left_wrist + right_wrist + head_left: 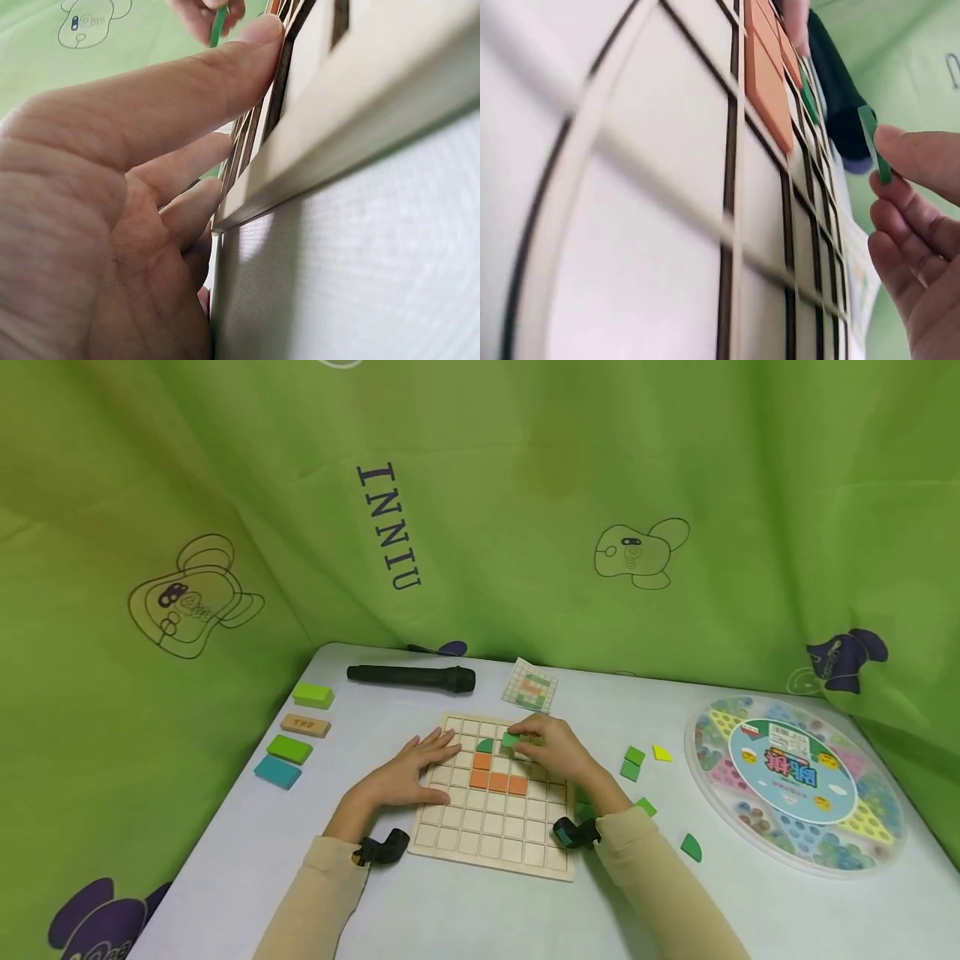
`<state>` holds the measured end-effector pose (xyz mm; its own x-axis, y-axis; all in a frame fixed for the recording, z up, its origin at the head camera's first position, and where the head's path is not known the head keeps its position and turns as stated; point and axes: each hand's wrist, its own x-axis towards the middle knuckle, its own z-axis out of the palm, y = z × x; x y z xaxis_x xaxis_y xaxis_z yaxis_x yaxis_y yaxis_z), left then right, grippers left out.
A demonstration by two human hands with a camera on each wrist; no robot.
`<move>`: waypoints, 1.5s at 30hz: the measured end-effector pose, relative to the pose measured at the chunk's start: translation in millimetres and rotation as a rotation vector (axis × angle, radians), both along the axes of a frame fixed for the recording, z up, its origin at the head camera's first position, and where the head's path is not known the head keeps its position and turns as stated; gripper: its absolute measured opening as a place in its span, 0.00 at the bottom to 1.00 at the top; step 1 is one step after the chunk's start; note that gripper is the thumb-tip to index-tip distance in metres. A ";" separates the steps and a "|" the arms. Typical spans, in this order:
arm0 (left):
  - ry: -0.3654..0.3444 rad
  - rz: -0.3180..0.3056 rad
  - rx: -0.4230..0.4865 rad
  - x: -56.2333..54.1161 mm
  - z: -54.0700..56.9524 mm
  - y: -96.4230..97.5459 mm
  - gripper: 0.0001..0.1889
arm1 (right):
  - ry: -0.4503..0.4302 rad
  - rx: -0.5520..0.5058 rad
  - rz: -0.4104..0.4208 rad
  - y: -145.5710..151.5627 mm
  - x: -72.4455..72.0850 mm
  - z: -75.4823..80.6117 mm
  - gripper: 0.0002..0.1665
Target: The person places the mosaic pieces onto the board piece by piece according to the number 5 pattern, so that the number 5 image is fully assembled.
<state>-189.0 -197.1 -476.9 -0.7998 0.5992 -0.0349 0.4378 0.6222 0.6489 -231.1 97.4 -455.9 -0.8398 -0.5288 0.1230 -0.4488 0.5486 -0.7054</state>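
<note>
My right hand [557, 750] pinches a thin green square tile [510, 739] between thumb and fingers, above the upper part of the wooden grid board [487, 845]. In the right wrist view the tile [876, 146] stands on edge between the thumb and fingertips, off the board surface. My left hand [405, 774] rests with spread fingers along the board's left side, thumb [247, 49] on its edge. On the grid lie several orange square tiles [498, 782] in an L shape, with a green quarter-round tile [484, 746] just above them.
Right of the board are loose green tiles [631, 769], a yellow piece [662, 752] and a green quarter-round [692, 847]. A round game box [795, 777] stands far right. Behind lie a pattern card [517, 689] and black microphone [405, 677]; coloured blocks [289, 749] line the left.
</note>
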 end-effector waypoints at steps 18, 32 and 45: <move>-0.014 -0.001 0.001 0.7 -2.5 0.6 0.45 | -0.136 0.064 -0.032 -13.5 -1.7 -8.3 0.19; -0.007 -0.001 0.005 -0.6 1.6 0.6 0.45 | -0.096 -0.081 -0.283 72.3 36.6 -1.0 0.27; -0.005 0.013 -0.008 -0.7 1.2 1.4 0.45 | -0.080 0.000 -0.527 144.4 67.7 -15.6 0.26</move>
